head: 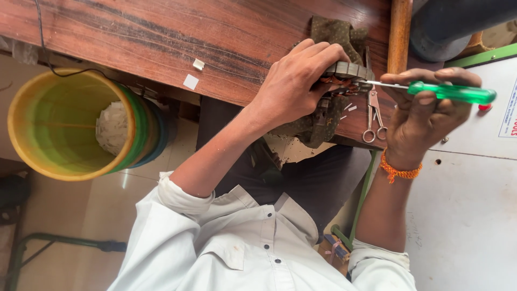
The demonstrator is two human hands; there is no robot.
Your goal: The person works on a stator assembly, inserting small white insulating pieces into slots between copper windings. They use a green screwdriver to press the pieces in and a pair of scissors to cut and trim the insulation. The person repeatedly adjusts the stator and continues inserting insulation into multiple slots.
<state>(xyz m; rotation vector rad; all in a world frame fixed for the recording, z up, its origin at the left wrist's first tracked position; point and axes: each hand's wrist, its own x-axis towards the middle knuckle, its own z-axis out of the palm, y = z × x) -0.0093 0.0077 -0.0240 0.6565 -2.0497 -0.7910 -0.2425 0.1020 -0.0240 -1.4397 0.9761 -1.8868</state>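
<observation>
the left hand [293, 86] has its fingers clamped on a round metal winding core [347, 78] lying on cloth [336, 32] on the wooden surface [161, 32]. the right hand [425, 116] fingers are closed around a green screwdriver [452, 92], its tip touching the core. small scissors [373, 116] lie just beside it.

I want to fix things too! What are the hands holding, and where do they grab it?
The right hand grips a screwdriver by its green handle. The left hand clasps a round metal motor part over its rim.
</observation>
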